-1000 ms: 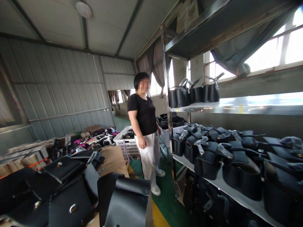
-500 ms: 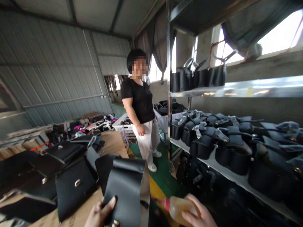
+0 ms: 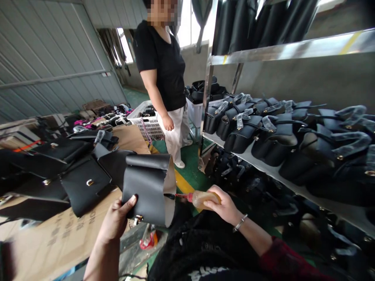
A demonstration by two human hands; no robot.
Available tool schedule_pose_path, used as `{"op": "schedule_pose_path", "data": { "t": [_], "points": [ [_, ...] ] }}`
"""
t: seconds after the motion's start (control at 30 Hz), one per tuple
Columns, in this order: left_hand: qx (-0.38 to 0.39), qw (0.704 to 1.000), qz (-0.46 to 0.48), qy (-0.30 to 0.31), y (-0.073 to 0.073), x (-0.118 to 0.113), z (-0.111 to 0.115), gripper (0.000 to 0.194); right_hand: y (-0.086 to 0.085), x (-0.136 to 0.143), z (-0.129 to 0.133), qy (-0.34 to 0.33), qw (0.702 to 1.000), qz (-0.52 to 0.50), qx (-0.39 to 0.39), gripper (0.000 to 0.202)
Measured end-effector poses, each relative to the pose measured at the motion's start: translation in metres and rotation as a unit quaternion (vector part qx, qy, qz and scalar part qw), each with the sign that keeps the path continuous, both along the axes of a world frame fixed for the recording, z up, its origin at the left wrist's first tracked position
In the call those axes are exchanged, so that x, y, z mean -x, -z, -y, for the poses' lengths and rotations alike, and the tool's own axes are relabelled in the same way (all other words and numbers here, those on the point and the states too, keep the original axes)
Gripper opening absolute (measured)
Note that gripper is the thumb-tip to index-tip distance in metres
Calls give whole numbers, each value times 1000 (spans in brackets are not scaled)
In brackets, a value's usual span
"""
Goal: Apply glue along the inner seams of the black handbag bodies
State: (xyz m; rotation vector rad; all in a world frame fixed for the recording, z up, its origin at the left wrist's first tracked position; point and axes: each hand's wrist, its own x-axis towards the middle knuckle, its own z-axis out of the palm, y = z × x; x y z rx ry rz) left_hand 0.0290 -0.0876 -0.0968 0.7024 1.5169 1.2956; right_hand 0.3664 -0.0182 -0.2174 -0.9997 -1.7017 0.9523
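A black leather bag piece with a rolled top edge and a pale inner side hangs in front of me. My left hand is closed on its left side, thumb on the black face, above a small gold clasp. In my right hand is a squeeze bottle of yellowish liquid with a red cap. The bottle's thin tip points left, at the open right edge of the piece, beside a small dark strip there. Whether the tip touches is unclear.
Black bag pieces lie on the cardboard-covered table at left. A person in a black shirt stands ahead near a white basket. A metal rack of black bags fills the right.
The view has tilted downward, so both forearms now show. The bottle has come closer to the right edge of the bag piece. My left hand still holds the piece.
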Motion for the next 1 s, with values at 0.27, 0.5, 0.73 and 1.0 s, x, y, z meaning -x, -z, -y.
{"op": "schedule_pose_path", "data": {
  "t": [0.27, 0.5, 0.73, 1.0],
  "points": [
    [17, 1000, -2, -6, 1, -3, -1, 52, -1, -8, 8, -45, 998, 27, 29, 16],
    [20, 1000, 1, -18, 2, -5, -2, 47, 2, -3, -3, -39, 999, 23, 1, 13],
    [4, 1000, -8, -14, 7, 0, 4, 42, 7, -13, 7, -91, 993, 41, 56, 16],
    [21, 999, -21, -14, 11, -4, 6, 47, 8, -8, 1, -42, 997, 18, 66, 16]
  ]
}}
